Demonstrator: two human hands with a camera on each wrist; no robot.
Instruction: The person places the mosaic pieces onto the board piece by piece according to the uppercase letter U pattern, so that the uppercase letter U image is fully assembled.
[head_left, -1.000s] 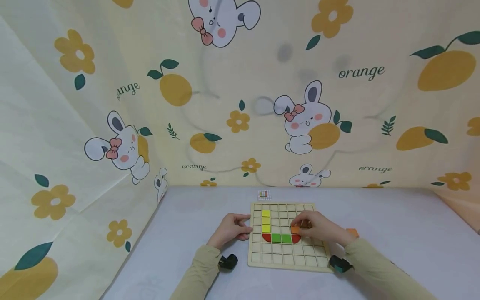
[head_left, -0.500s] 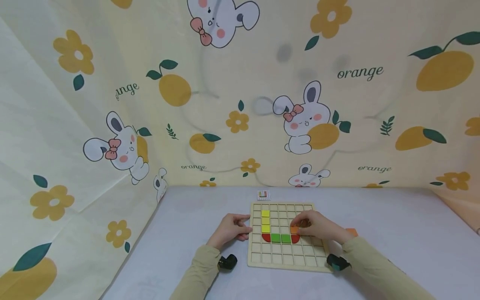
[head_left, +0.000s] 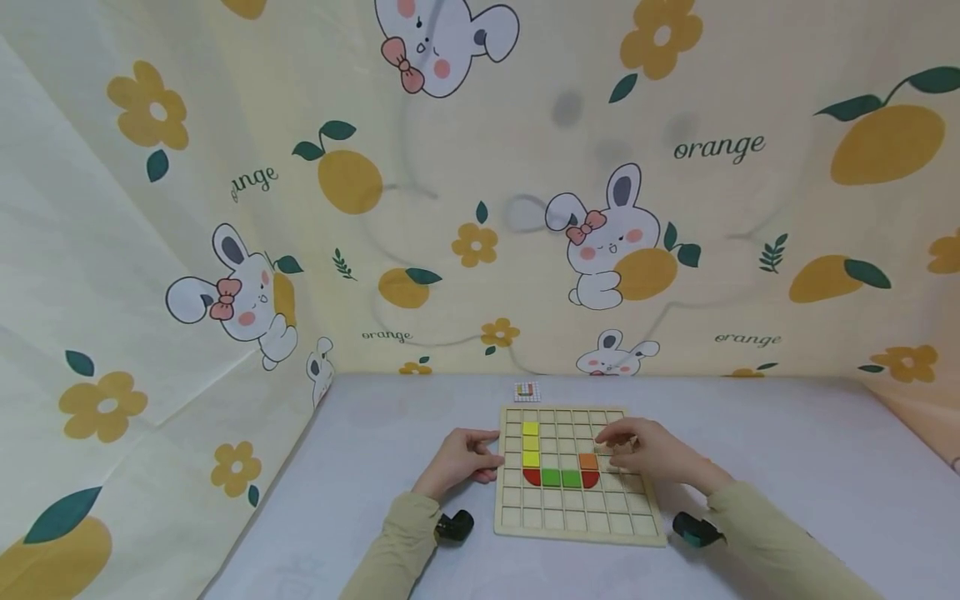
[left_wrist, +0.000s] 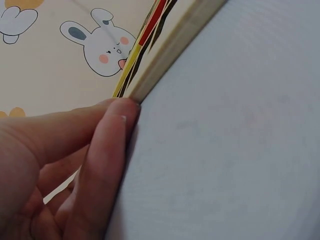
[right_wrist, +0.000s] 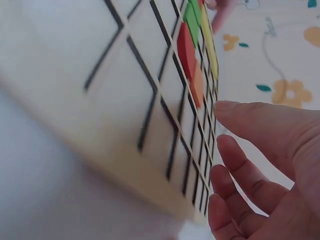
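A wooden grid board lies on the table. My left hand touches its left edge with finger and thumb tips; the left wrist view shows the thumb right at that edge. Standing over the board's right part, my right hand holds nothing, its thumb and fingers apart. An orange tile sits in a cell just left of its fingertips, right behind a rounded red tile. Two green tiles join this to another rounded red tile. Yellow tiles run up the left side.
A small pattern card lies beyond the board's far edge. A patterned cloth hangs behind the table, and another stretch of it closes off the left side.
My right hand has let go of the orange tile and drawn away to the right. A second orange piece on the table is now covered by that arm. My left hand stays put.
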